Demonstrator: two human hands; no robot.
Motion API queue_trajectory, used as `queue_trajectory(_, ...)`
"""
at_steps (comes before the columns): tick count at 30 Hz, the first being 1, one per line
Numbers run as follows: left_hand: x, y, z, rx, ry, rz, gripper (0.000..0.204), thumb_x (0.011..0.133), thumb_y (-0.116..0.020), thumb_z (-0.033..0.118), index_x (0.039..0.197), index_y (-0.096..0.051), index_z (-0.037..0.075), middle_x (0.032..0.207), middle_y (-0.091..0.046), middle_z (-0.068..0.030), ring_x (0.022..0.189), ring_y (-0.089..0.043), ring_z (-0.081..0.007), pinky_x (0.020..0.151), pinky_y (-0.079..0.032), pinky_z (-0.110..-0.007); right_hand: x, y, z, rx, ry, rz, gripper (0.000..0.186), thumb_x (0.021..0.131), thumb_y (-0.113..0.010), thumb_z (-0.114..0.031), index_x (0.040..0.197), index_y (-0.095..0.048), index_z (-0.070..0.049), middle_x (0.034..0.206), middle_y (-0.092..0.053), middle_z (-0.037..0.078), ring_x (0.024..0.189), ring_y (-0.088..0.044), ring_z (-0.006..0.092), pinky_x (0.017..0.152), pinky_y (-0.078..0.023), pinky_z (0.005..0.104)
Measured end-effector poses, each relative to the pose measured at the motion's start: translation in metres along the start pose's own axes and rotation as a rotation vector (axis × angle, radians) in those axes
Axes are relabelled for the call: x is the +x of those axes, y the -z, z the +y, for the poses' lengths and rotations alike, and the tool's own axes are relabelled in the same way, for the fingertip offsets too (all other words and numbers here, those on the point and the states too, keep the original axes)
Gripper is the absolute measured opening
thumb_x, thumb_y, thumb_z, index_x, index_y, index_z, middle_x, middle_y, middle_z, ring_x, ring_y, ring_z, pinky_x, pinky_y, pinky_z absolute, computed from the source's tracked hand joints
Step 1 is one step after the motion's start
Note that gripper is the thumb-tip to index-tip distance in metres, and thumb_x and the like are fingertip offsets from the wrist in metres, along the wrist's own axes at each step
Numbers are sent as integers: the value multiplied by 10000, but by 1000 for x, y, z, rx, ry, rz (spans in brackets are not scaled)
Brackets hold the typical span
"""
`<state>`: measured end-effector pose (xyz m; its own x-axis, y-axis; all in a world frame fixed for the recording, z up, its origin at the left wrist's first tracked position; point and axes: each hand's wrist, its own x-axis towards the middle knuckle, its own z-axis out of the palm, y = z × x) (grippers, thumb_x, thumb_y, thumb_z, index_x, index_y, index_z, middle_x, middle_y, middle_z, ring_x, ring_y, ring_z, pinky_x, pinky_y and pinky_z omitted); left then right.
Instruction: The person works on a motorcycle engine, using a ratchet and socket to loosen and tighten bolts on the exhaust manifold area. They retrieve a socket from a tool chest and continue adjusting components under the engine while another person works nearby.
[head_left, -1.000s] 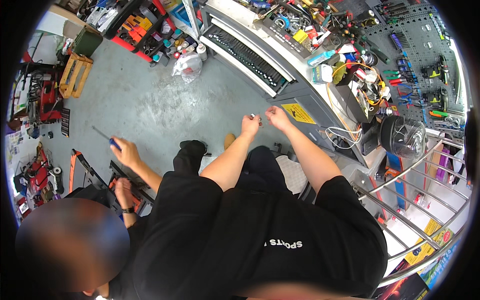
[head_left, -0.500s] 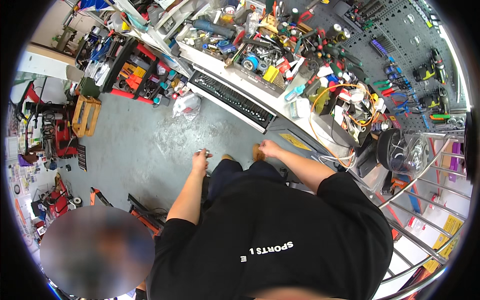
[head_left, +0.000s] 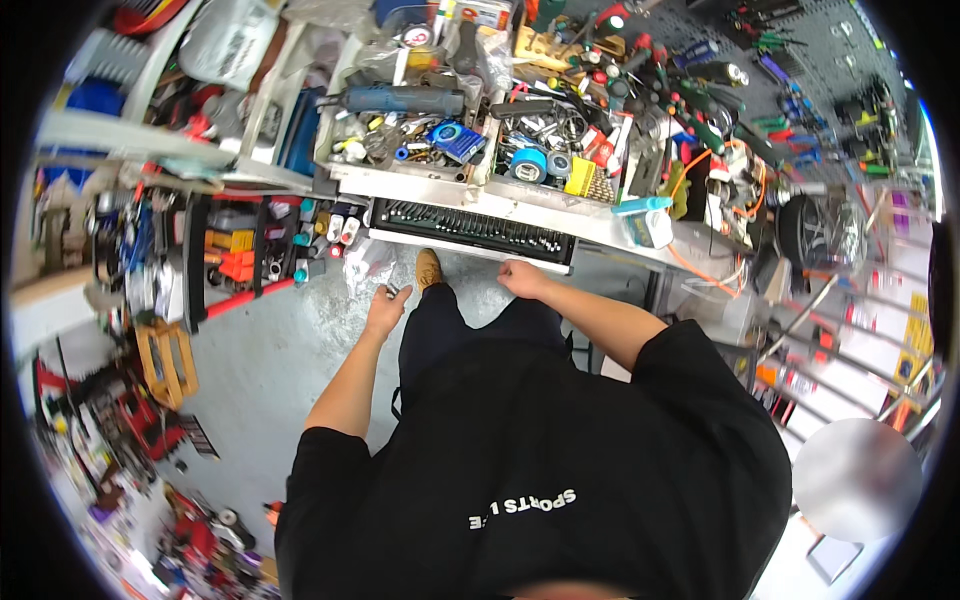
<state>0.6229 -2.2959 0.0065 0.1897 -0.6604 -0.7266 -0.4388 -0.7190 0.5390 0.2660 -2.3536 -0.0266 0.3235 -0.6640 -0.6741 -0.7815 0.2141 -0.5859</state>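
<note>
Head view: left of centre, the person's bare left hand (head_left: 384,314) is closed around a small, silvery metal piece (head_left: 391,291), which pokes out at the fingertips; its exact shape is too small to tell. Just right of centre, the bare right hand (head_left: 524,280) has its fingers curled in narrowly near the white front edge of a shallow pulled-out drawer (head_left: 462,251); whether it touches that edge or grips anything cannot be told. Inside the drawer, at upper centre, lies a long row of slim, dark and silvery metal tools (head_left: 470,229). A tan shoe (head_left: 428,267) shows between the hands, just below the drawer.

Across the top of the frame, a white workbench (head_left: 420,186) carries a long blue-grey cylindrical tool (head_left: 405,99), a small bright blue box (head_left: 457,142), a round blue roll (head_left: 528,165) and a yellow block with rows of holes (head_left: 590,180). At left, a black cart with red edges (head_left: 196,262) stands above a slatted wooden crate (head_left: 165,362) on the grey floor (head_left: 255,385).
</note>
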Motion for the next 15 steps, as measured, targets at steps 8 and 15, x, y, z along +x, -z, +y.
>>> queue_trajectory(8,85,32,44,165,-118,-416,590,940,-619,510,1237,-543,6,725,-635,-107,489,-556,-159,493,-432,-315,3,-98,-113,704,-215,0,424,883,-712,-256,1194,-626,20,923,-699,132,825,-697,226,740,-542,369)
queue_trajectory(15,81,-9,64,-476,291,-643,415,1042,-433,520,1023,-531,117,722,-570,-61,663,-571,-193,613,-480,-370,21,-171,-170,1401,62,185,709,816,-743,-144,1418,-387,-30,1295,-550,142,1176,-576,237,1015,-478,349)
